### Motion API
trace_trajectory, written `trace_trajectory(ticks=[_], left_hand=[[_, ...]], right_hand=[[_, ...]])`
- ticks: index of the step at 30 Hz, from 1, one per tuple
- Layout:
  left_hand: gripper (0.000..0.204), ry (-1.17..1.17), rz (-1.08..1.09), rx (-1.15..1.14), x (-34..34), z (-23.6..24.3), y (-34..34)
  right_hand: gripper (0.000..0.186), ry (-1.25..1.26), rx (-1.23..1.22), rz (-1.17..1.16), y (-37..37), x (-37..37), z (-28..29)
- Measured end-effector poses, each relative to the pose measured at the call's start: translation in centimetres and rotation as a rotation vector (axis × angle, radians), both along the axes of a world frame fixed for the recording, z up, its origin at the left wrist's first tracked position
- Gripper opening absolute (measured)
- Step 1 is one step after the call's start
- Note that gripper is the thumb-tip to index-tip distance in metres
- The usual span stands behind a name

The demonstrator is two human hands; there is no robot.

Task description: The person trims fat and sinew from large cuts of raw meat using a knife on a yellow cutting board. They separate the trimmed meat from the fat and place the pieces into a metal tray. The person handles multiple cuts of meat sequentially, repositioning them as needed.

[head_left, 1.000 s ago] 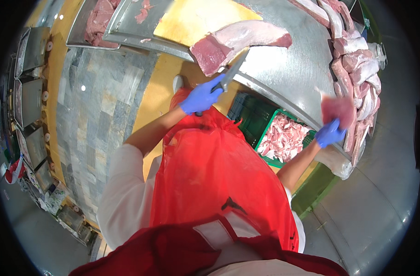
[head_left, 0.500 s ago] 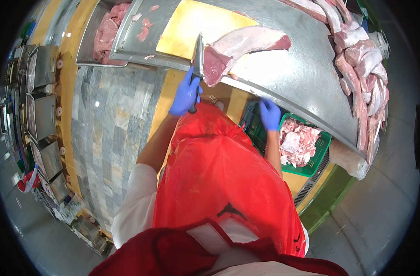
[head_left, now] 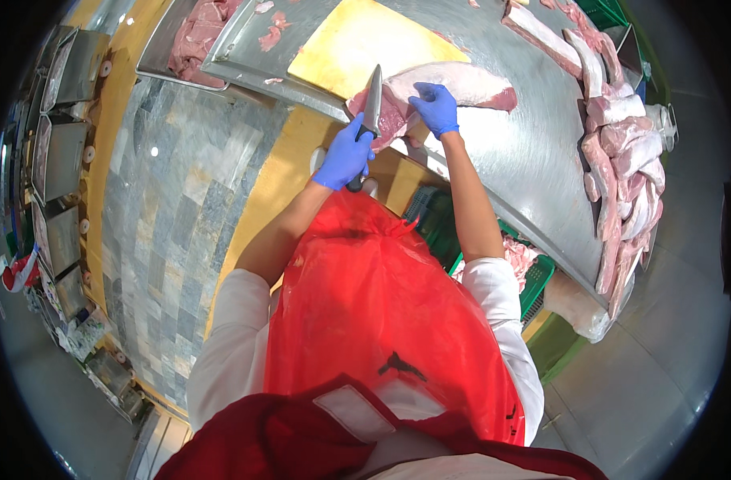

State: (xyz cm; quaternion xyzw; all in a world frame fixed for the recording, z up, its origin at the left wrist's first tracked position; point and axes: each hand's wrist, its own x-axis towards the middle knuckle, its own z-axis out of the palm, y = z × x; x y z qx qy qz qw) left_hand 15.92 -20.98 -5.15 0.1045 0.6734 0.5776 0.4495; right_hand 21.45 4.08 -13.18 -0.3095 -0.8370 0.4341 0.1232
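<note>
My left hand (head_left: 345,157), in a blue glove, is wrapped round the dark handle of a knife (head_left: 373,101). Its broad blade points up and away, in front of the dark red cut end of a long slab of raw meat (head_left: 473,86). Pale fat covers most of the slab's upper side. It lies across the near edge of a yellow cutting board (head_left: 353,46) and on the steel table. My right hand (head_left: 436,110), also gloved in blue, is at the slab's middle with fingers bent over it. Its fingertips are partly hidden.
Long meat strips and chunks (head_left: 633,152) are piled along the right of the steel table (head_left: 533,136). Beyond its left end stands a metal tray (head_left: 161,60) of meat. Below the near edge, a green basket (head_left: 537,288) holds trimmings, partly behind my right arm.
My right hand has risen from beside the green basket to the slab of meat. My left hand still holds the knife, slightly further right in view. The whole view has shifted a little.
</note>
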Motion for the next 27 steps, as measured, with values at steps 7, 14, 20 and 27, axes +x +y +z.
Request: trace_trajectory(ticks=[7, 14, 20, 27], left_hand=[[0.064, 0.127, 0.029, -0.099, 1.8, -0.6, 1.0], [0.064, 0.014, 0.115, -0.044, 2.7, -1.1, 2.4], [0.065, -0.016, 0.070, -0.086, 5.2, 0.8, 2.3], [0.065, 0.011, 0.167, -0.001, 5.8, -1.3, 4.6]], right_hand=[[0.043, 0.072, -0.129, -0.009, 0.7, 0.4, -1.7], [0.034, 0.110, -0.323, -0.021, 0.4, 0.7, -1.6], [0.033, 0.127, -0.386, -0.009, 1.4, 0.9, -2.1], [0.031, 0.146, -0.354, 0.021, 1.3, 0.7, -1.5]])
